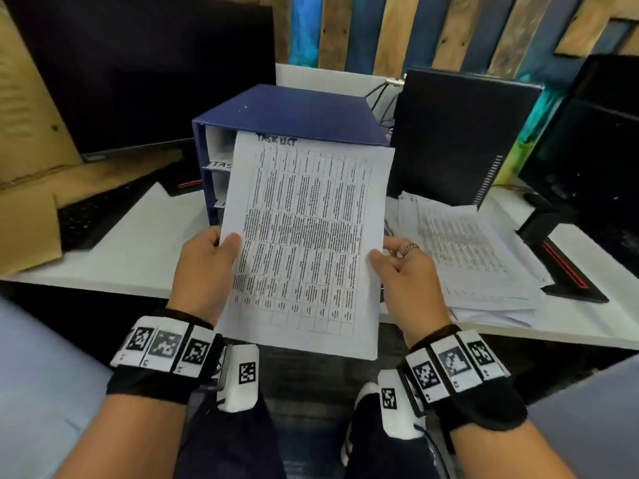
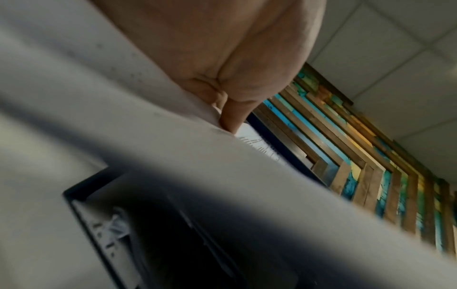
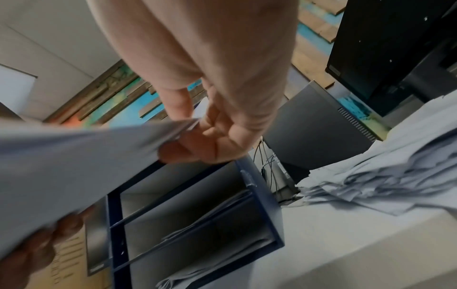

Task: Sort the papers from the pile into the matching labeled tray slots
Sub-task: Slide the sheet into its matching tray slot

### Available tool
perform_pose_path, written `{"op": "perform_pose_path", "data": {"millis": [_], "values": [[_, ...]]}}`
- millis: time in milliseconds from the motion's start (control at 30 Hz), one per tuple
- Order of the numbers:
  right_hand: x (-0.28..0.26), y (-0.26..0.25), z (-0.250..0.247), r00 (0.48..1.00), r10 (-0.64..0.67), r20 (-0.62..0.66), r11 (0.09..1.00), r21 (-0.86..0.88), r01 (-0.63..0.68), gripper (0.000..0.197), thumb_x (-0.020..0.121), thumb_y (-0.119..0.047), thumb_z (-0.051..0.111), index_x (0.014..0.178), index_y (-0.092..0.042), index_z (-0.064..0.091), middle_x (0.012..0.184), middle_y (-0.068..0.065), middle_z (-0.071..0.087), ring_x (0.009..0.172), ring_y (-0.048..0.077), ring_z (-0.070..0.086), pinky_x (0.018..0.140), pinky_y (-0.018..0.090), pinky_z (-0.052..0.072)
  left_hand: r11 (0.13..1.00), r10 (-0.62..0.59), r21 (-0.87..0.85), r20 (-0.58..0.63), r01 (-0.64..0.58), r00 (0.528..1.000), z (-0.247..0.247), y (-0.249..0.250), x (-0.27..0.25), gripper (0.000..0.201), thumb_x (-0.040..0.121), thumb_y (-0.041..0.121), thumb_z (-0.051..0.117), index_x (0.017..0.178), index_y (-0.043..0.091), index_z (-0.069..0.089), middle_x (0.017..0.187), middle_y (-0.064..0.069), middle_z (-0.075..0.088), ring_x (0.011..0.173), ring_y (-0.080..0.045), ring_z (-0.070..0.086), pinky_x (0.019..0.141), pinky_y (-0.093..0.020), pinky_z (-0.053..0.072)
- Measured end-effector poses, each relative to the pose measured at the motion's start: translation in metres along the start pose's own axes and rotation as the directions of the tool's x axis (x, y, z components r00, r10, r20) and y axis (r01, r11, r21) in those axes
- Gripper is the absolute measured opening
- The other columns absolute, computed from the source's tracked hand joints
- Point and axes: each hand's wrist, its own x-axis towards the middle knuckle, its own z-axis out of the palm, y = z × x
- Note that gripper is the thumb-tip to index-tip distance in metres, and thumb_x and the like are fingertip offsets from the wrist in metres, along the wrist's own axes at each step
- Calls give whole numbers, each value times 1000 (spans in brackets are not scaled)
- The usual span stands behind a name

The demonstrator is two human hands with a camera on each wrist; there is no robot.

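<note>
A printed sheet (image 1: 304,243) headed "TASK LIST", filled with a table, is held up in front of the blue tray unit (image 1: 290,112). My left hand (image 1: 207,257) pinches its left edge, thumb on top. My right hand (image 1: 397,261), a ring on one finger, pinches the right edge; the right wrist view shows the paper (image 3: 74,152) between thumb and fingers (image 3: 210,136). In the left wrist view the sheet (image 2: 173,156) fills most of the frame under my thumb (image 2: 230,117). The pile of papers (image 1: 466,250) lies on the desk to the right. The tray's slots (image 3: 188,211) hold some sheets; one label reading "TAS.." (image 1: 221,164) shows at left.
A black monitor (image 1: 138,74) and keyboard (image 1: 93,216) stand at the left, with a cardboard piece (image 1: 27,233) beside them. A black computer case (image 1: 460,136) stands behind the pile, another monitor with a red-trimmed stand (image 1: 567,267) at the right. The white desk (image 1: 145,250) edge runs below the hands.
</note>
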Motion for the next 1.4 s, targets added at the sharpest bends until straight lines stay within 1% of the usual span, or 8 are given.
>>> {"op": "perform_pose_path", "data": {"millis": [167,400,633,833,933,1067,1233,1400], "values": [[-7,1,15,977,155,149,987,20,-159,16,101,-17,58,116,-14,58,94,4,78,85,22,75,71,44,62,991,13,136,-11,-11,1000,-12,29,27,24,99,29,49,96,18,70,91,0,74,85,-22,70,76,-39,56],[2,-2,23,973,207,100,977,37,-211,10,97,-4,54,99,-8,63,94,13,76,64,18,66,42,25,45,985,-94,149,42,87,995,-25,26,26,22,101,26,47,99,23,69,89,8,74,81,-10,70,59,-26,50],[13,-5,30,992,121,-41,991,53,-119,15,95,-8,59,107,-13,68,96,1,78,91,23,74,86,46,59,994,-84,68,1,84,996,-24,18,18,24,102,27,45,103,22,68,95,8,74,88,-11,70,66,-27,52],[1,-21,30,987,101,123,988,107,-115,18,103,-15,53,117,-17,63,100,3,76,49,18,49,40,25,35,992,92,90,-35,-88,995,-18,55,40,36,98,35,47,99,2,62,92,-17,68,83,-37,66,76,-49,57],[16,-39,35,991,121,-50,963,250,-105,9,101,-9,54,105,-9,63,99,2,75,44,7,47,37,20,33,999,10,41,49,-12,999,-19,59,48,32,98,35,52,88,6,62,77,-10,67,59,-21,64,55,-31,55],[52,-65,45,974,161,-160,936,338,-99,10,97,-8,57,88,-9,58,82,5,73,42,11,48,37,20,34,978,-38,-202,110,60,993,-11,59,41,18,97,6,53,108,15,65,99,-12,72,51,-13,60,44,-21,49],[59,-81,50,965,138,-223,858,514,-4,5,96,-5,63,98,-4,59,58,4,69,54,21,63,47,22,46,949,39,-294,-235,-109,971,7,71,60,24,93,5,61,116,9,58,90,-10,67,52,-17,65,59,-28,59],[48,-63,45,952,-94,-292,979,148,142,19,91,-11,69,105,-19,59,70,1,75,69,23,74,74,40,62,945,27,-307,-269,-113,963,21,79,85,16,92,7,64,108,6,64,85,-12,73,66,-13,74,67,-26,61]]}}
